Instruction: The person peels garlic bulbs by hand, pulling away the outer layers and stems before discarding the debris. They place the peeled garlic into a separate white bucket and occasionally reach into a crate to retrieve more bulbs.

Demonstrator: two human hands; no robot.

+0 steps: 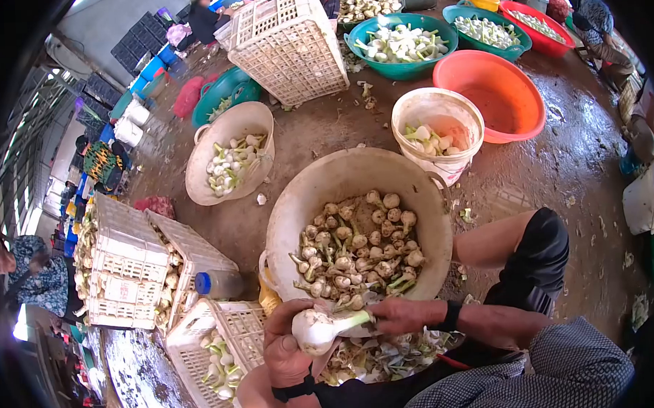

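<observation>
My left hand (287,344) is wrapped around a white garlic bulb (314,331), whose short green stem (354,320) points right. At the stem's cut end is my right hand (401,316), its fingers closed. A pale flat shape shows beneath the stem beside those fingers; I cannot make out what it is. Just beyond both hands stands a large whitish tub (287,206) with many soil-stained garlic bulbs (358,246) in it. Peeled skins and leaf scraps (392,358) lie below my hands, between my legs.
Left are plastic crates (128,245) of garlic and a blue-capped jar (225,283). Ahead are an oval tub (198,173), a white bucket (404,120), a red basin (493,87), a green basin (379,72) and an upturned crate (291,56). Other people sit at both sides.
</observation>
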